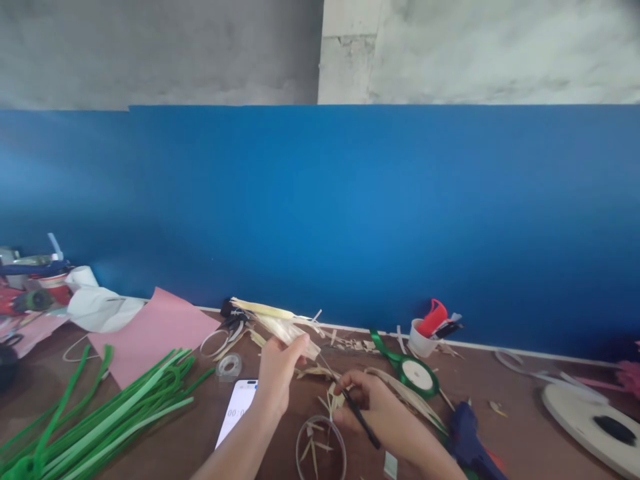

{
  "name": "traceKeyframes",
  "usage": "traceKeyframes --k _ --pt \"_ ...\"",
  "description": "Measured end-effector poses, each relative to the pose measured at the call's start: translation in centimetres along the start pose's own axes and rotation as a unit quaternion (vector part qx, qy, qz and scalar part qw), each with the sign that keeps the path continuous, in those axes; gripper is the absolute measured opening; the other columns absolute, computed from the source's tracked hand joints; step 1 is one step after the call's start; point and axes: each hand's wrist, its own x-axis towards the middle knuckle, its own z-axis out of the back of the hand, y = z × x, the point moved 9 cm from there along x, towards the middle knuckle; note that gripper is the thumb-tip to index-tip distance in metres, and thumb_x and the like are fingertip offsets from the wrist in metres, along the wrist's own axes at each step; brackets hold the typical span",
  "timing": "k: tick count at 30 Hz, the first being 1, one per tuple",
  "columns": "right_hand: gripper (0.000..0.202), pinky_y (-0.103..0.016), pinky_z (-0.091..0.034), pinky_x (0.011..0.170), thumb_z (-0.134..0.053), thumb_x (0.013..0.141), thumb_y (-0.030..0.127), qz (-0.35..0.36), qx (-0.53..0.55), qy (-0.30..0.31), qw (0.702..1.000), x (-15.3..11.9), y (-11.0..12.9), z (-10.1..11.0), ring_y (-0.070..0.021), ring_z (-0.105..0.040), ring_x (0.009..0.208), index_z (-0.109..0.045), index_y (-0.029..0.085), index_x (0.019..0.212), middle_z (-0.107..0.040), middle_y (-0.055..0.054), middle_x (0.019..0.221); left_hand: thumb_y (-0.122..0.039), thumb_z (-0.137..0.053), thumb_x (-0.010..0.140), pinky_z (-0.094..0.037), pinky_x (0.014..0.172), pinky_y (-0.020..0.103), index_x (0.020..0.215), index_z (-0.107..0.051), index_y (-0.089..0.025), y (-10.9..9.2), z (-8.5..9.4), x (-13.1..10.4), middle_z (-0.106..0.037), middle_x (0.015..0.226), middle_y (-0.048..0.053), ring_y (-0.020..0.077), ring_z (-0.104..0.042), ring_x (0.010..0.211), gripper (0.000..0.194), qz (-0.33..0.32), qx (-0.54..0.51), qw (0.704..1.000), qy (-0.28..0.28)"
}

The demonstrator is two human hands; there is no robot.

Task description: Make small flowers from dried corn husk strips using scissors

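My left hand (281, 377) pinches a pale, papery husk-like strip (285, 330) between thumb and fingers, raised over the table. My right hand (373, 400) is closed around a slim tool with a black handle (364, 423). The tool's thin metal shaft points up and left, its tip close to the lower end of the strip; I cannot make out whether they touch. Below my hands is a round clear dish (297, 448) with small pale slivers in and around it. A phone (235, 410) lies partly behind my left forearm.
On the left lie green pipe cleaners (135, 410), pink paper (163, 327) and a tape roll (229, 365). To the right are a green ribbon spool (431, 381), a white cup (419, 343) with tools, a blue glue gun (467, 433) and a cream disc (580, 417). A blue panel (350, 213) stands behind.
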Motion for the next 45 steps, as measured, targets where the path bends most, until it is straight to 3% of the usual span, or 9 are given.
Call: traceKeyframes --k 5,23,45 --pt "0.022 -0.016 -0.021 0.04 -0.071 0.068 0.025 -0.006 0.008 -0.001 1.0 0.6 -0.9 -0.3 -0.0054 -0.035 0.044 -0.056 0.018 0.083 -0.05 0.009 0.051 -0.027 -0.074 0.062 -0.044 0.056 0.025 0.069 -0.066 -0.011 0.2 -0.5 -0.4 -0.067 0.059 0.003 0.0145 -0.058 0.056 0.02 0.013 -0.014 1.0 0.015" --pt "0.029 -0.016 -0.024 0.035 -0.07 0.065 0.038 -0.043 0.001 0.001 0.999 0.3 0.2 -0.4 -0.0055 -0.038 0.036 -0.051 0.019 0.075 -0.044 0.011 0.042 -0.035 -0.08 0.061 -0.045 0.053 0.023 0.066 -0.069 -0.011 1.0 -1.5 -0.3 -0.068 0.06 0.004 0.0132 -0.059 0.055 0.027 0.04 -0.061 0.994 0.079" --pt "0.033 -0.015 -0.024 0.033 -0.073 0.065 0.043 -0.05 -0.019 -0.006 0.999 0.3 0.1 -0.2 -0.005 -0.037 0.037 -0.052 0.019 0.074 -0.042 0.011 0.044 -0.039 -0.081 0.06 -0.046 0.052 0.023 0.065 -0.07 -0.011 0.7 -0.9 0.1 -0.069 0.058 0.006 0.0136 -0.058 0.053 0.031 0.03 -0.042 0.997 0.05"
